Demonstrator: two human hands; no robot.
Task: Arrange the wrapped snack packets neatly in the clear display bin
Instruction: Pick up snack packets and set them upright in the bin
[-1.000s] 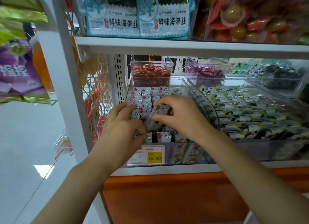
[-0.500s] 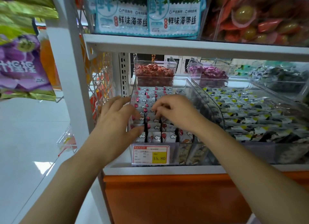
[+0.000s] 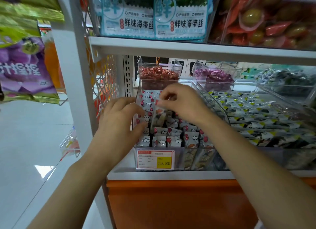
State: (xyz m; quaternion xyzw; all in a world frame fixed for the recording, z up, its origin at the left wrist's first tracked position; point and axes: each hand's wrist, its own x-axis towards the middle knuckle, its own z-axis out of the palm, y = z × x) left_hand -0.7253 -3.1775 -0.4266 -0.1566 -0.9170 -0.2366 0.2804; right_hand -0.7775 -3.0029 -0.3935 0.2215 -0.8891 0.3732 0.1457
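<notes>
Head view: directly above the price tag (image 3: pixel 155 159), the right hand (image 3: pixel 181 102) pinches one snack packet (image 3: pixel 159 117) by its top edge, raised over the rows in the clear bin (image 3: pixel 186 82). Up-left of the tag, the left hand (image 3: pixel 119 119) rests loosely spread. The packet should go down upright into the gap, with the neighbouring packets steadied.

view: head | mount: worn on person's head | facing: forward and down | range: close to clear display bin (image 3: pixel 178 158)
</notes>
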